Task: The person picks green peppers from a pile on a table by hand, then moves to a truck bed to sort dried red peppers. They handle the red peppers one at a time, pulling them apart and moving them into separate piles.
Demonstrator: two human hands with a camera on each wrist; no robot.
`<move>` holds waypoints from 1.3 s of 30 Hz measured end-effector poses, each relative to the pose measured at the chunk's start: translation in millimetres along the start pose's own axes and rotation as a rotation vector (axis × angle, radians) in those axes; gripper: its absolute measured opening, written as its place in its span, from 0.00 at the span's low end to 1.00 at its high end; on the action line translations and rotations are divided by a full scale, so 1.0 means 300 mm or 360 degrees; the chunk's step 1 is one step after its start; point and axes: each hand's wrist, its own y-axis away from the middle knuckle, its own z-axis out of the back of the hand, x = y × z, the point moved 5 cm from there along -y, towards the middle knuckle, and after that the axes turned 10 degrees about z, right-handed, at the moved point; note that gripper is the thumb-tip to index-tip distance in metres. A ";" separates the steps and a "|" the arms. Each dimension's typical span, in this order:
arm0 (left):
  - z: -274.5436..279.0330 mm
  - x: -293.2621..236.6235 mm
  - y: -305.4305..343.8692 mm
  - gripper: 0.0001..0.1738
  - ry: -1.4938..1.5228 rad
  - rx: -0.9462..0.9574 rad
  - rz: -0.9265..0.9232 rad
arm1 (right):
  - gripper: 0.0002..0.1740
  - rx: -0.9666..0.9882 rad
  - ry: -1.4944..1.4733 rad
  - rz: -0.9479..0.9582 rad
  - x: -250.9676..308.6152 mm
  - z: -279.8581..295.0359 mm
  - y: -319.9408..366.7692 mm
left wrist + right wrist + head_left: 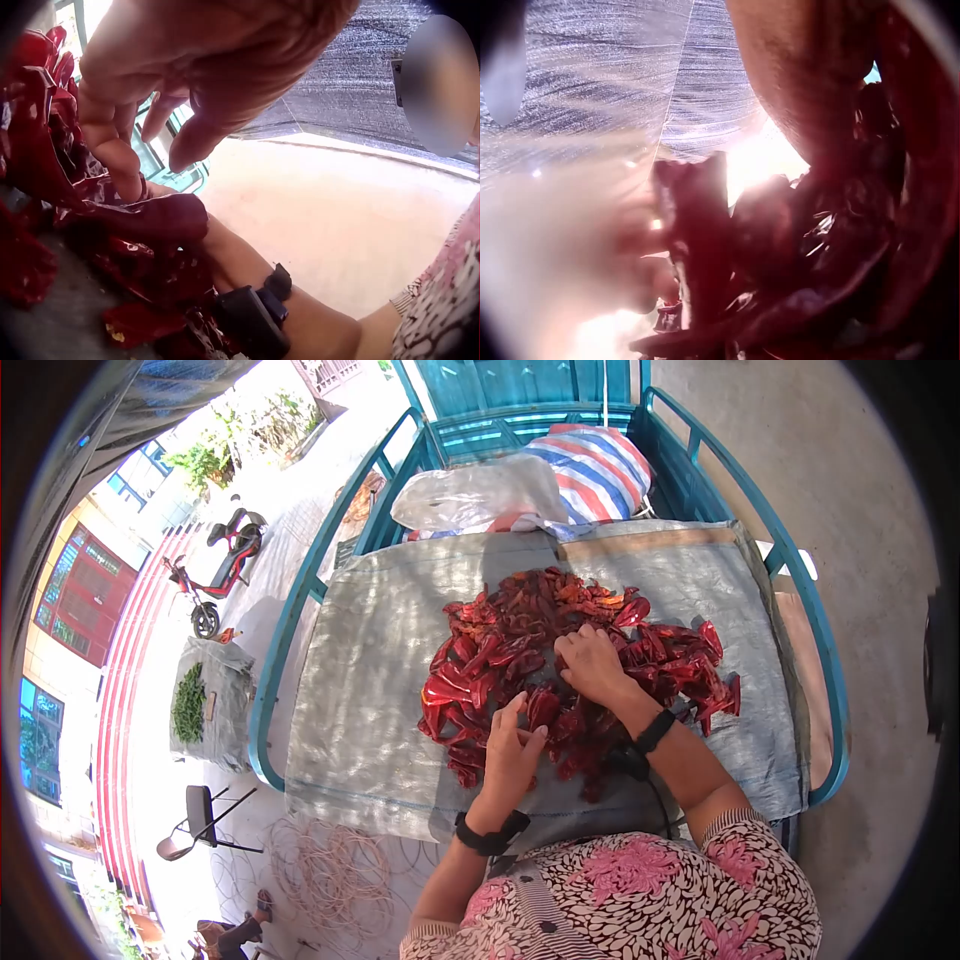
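Observation:
Dried red peppers [460, 685] lie in a wide heap on a grey woven sheet [370, 660]. At the heap's near side the left hand [508, 765] has its fingers loosely bent and parted, with a pepper [543, 706] beside the fingertips. In the left wrist view the left hand [202, 67] hangs above a pepper [142, 217], and nothing shows between thumb and fingers. The right hand [595, 665] reaches into the middle of the heap, fingers pointing down among peppers; its fingertips are hidden. Dark, blurred peppers [697, 240] fill much of the right wrist view below the right hand [802, 75].
A teal cart rail [290, 630] runs round the sheet. Behind it lie a striped sack [600, 470] and a clear plastic bag [480, 495]. To the left are a scooter [228, 565], a folding chair [203, 815] and coiled cord [330, 875].

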 end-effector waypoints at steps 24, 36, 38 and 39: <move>-0.038 -0.037 -0.120 0.25 -0.0630 -0.0094 -0.0384 | 0.14 -0.0549 -0.0788 -0.0354 0.104 0.210 -0.004; 0.189 -0.044 0.047 0.16 -0.0773 -0.0592 -0.0411 | 0.16 -0.0047 -0.0479 -0.0186 0.083 -0.078 -0.076; 0.238 -0.022 0.073 0.15 -0.0756 -0.0664 -0.0317 | 0.14 -0.0065 -0.0509 -0.0163 0.084 -0.064 -0.074; 0.256 -0.005 0.082 0.15 -0.0684 -0.0670 -0.0220 | 0.14 -0.0092 -0.0523 -0.0173 0.085 -0.041 -0.071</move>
